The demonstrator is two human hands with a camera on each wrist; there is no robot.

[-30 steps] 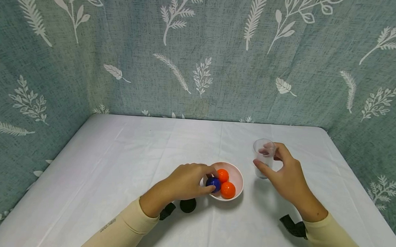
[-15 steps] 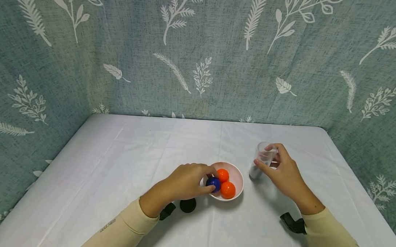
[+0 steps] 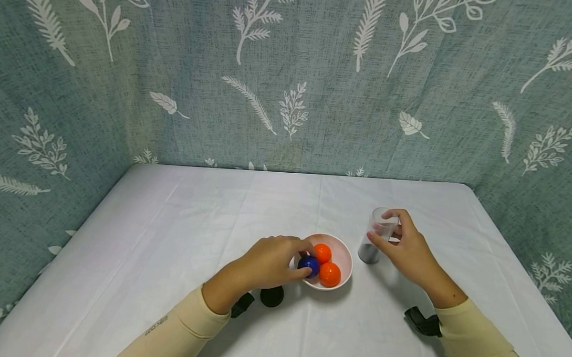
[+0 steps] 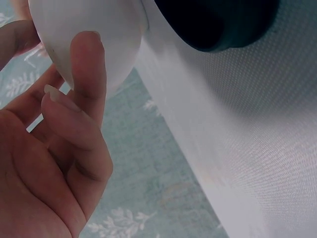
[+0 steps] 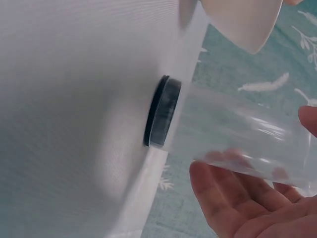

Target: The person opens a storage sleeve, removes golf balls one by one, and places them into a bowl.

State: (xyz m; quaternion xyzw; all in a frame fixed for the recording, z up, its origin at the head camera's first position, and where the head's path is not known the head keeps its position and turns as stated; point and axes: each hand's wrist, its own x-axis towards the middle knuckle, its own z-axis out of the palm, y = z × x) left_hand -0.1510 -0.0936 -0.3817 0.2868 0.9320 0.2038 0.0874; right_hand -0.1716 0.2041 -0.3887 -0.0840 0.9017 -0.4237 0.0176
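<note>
In the head view my left hand [image 3: 269,262] reaches over the rim of a small pale pink bowl [image 3: 344,254], thumb and fingers around a blue ball [image 3: 308,266]. Two orange balls [image 3: 330,274] lie beside it in the bowl. The left wrist view has the bowl's white outside [image 4: 116,44] behind the curled fingers; the balls are hidden there. My right hand [image 3: 408,251] grips a clear cup [image 3: 378,229] by its upper part, thumb and fingers on opposite sides. A dark band [image 5: 165,111] shows at the cup's lower end, close over the tablecloth.
A black round object [image 3: 272,297] is near the left wrist, in front of the bowl. Dark straps [image 3: 424,323] hang at both wrists. The white-covered table [image 3: 209,207] meets leaf-patterned green cloth [image 3: 289,84] at its back and sides.
My right hand tilted the cup so its lower end swung left, then lowered it slightly; its bottom looks darker now. My left hand and the balls have stayed in place.
</note>
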